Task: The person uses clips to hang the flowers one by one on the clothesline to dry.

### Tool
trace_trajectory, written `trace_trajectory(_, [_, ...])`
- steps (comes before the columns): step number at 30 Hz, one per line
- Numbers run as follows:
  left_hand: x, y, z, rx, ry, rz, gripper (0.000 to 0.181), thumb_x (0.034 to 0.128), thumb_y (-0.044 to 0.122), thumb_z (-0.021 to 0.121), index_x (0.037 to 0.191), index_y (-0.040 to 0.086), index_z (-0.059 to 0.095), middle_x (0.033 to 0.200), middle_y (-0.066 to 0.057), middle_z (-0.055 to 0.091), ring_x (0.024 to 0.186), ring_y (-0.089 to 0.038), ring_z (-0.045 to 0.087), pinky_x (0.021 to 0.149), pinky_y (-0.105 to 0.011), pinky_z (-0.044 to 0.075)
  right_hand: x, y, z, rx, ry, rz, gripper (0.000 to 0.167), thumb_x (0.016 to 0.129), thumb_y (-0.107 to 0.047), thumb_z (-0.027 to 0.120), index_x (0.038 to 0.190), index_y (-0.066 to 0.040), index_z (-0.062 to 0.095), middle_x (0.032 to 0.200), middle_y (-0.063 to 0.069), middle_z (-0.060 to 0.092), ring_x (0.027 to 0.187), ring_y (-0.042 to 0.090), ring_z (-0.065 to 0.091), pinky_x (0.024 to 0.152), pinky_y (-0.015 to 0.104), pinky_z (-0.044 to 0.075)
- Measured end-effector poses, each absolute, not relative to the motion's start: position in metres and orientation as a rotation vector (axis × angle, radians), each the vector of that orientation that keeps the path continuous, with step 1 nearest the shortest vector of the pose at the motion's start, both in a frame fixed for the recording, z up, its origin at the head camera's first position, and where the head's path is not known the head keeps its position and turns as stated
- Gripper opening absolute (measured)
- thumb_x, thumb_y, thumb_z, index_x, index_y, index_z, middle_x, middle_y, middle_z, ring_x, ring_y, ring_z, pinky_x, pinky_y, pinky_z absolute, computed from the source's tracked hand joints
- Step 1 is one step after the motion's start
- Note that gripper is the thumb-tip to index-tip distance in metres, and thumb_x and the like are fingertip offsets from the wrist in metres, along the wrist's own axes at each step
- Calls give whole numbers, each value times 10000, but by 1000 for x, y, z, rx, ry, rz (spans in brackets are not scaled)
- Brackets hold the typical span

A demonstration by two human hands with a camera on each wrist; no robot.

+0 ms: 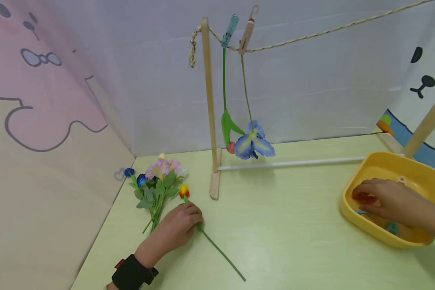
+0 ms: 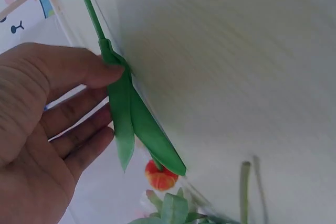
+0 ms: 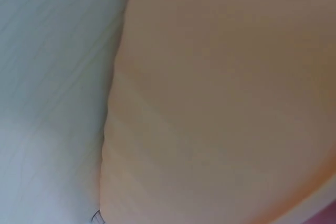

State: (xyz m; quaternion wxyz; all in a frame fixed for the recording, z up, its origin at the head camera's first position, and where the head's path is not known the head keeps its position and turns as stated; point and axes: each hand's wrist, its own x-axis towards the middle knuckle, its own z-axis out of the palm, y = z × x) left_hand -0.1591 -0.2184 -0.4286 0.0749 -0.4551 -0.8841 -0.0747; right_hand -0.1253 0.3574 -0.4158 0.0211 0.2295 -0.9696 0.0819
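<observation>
My left hand [image 1: 181, 225] pinches a red-and-yellow tulip [image 1: 184, 191] by its green leaves, low over the table. In the left wrist view the thumb presses on the leaves [image 2: 123, 108], and the bloom [image 2: 161, 176] hangs beyond them. My right hand [image 1: 393, 201] reaches into a yellow basin [image 1: 351, 213], its fingers bent around a red item [image 1: 364, 198]; whether they grip it is unclear. A teal clip [image 1: 392, 228] lies by that hand. The right wrist view holds only a blurred skin-toned surface, with no fingers visible.
On a rope [image 1: 311, 36] tied to a wooden post [image 1: 209, 96], a blue clothespin [image 1: 230, 30] holds a pink tulip [image 1: 231, 148] and a beige clothespin [image 1: 246, 37] holds a blue iris [image 1: 254, 143]. A bunch of artificial flowers [image 1: 159, 177] lies at left. A white bar [image 1: 293, 163] spans the stand's base.
</observation>
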Motion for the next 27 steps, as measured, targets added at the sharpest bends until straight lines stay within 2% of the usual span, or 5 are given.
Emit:
trace_trajectory(5, [-158, -213, -432, -1413, -2637, -228, 259, 792, -49, 808, 914, 176, 766, 962, 55, 686, 936, -143, 612, 844, -304, 553, -128, 354, -417, 686, -3042, 251, 277, 769, -233, 912, 969, -126, 754, 920, -79, 671, 769, 114, 635, 692, 367, 603])
trace_trajectory(12, [-163, -202, -431, -1411, -2598, -260, 164, 868, 30, 819, 917, 169, 749, 937, 56, 678, 879, -126, 619, 796, -281, 555, -130, 354, -407, 624, -3033, 185, 241, 785, -240, 899, 924, -131, 735, 834, -108, 650, 692, 60, 581, 606, 273, 558])
trace_trajectory(20, [-168, -185, -418, -1414, -2518, -268, 151, 890, 52, 803, 967, 155, 724, 949, 41, 700, 878, -134, 653, 792, -280, 563, -130, 356, -395, 610, -2878, 158, 240, 756, -201, 917, 890, -122, 734, 772, -138, 645, 649, 46, 598, 583, 252, 556])
trace_trajectory(23, [-169, -179, -411, -1422, -2494, -289, 151, 905, 54, 786, 1008, 142, 721, 974, 28, 696, 899, -137, 665, 794, -279, 567, -130, 355, -389, 621, -2807, 143, 260, 733, -177, 922, 892, -103, 730, 762, -124, 642, 639, 75, 615, 572, 270, 560])
trace_trajectory(27, [-170, -170, -404, -1421, -2460, -323, 172, 937, 51, 748, 1096, 108, 720, 1004, 6, 692, 918, -145, 654, 796, -273, 563, -130, 347, -377, 589, -2794, 143, 263, 783, -185, 892, 936, -53, 723, 789, -72, 665, 631, 103, 609, 570, 316, 569])
